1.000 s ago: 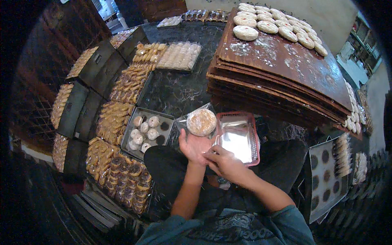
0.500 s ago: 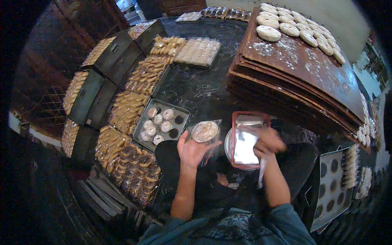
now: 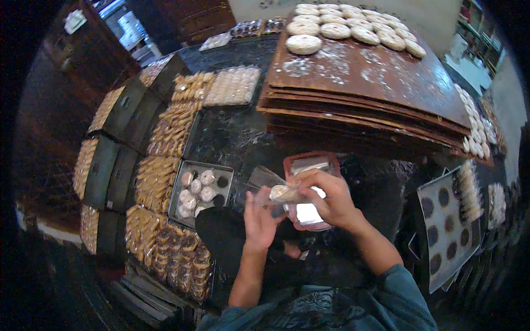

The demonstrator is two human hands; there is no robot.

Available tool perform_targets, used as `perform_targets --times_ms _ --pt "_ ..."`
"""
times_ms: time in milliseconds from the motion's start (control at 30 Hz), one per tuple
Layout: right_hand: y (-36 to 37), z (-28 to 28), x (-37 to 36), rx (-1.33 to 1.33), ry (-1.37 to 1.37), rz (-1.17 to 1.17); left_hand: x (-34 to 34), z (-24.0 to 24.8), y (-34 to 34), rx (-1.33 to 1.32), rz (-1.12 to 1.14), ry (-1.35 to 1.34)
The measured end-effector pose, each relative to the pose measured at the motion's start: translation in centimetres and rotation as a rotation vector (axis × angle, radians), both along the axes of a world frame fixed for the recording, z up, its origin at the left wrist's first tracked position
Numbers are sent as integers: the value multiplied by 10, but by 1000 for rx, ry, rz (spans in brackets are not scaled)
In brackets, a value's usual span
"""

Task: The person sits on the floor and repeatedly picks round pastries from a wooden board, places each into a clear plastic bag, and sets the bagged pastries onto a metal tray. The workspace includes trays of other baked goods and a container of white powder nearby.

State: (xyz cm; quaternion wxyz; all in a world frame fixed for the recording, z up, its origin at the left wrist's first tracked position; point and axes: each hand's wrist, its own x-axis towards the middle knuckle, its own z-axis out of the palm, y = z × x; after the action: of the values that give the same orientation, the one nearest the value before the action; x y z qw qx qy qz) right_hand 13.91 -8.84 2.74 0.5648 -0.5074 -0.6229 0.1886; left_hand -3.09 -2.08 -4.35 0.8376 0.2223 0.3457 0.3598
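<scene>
A pale, powdery round bun [image 3: 280,193] sits inside a clear plastic bag [image 3: 265,179], held in front of me. My right hand [image 3: 327,196] grips the bag at the bun's right side, fingers bent over it. Just left of and below the bun, my left hand [image 3: 260,226] is open, its fingers stretched up beside the bag; blur hides whether they touch it. Partly behind my right hand is a red plastic basket [image 3: 291,165] with shiny plastic bags [image 3: 307,214] in it.
On the left stands a square tray [image 3: 186,164] of powdered buns, beside rows of wrapped pastries [image 3: 161,179] and dark metal crates [image 3: 126,176]. Stacked wooden boards [image 3: 353,83] bearing flat dough rounds [image 3: 334,30] rise ahead right. A round-marked baking tray [image 3: 448,220] leans at right.
The right hand has come from over the basket to the bun and now grips its bag. The bun has tilted off the left palm. The whole view has shifted.
</scene>
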Motion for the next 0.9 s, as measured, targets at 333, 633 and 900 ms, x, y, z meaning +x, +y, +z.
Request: perform_targets --times_ms 333,633,900 --pt "-160 -106 52 -367 800 -472 88 -33 -77 362 -454 271" --pt "-194 -125 75 -447 639 -626 127 -45 -91 460 -584 290" --pt "-190 -92 74 -434 786 -622 128 -27 -90 161 -591 222"
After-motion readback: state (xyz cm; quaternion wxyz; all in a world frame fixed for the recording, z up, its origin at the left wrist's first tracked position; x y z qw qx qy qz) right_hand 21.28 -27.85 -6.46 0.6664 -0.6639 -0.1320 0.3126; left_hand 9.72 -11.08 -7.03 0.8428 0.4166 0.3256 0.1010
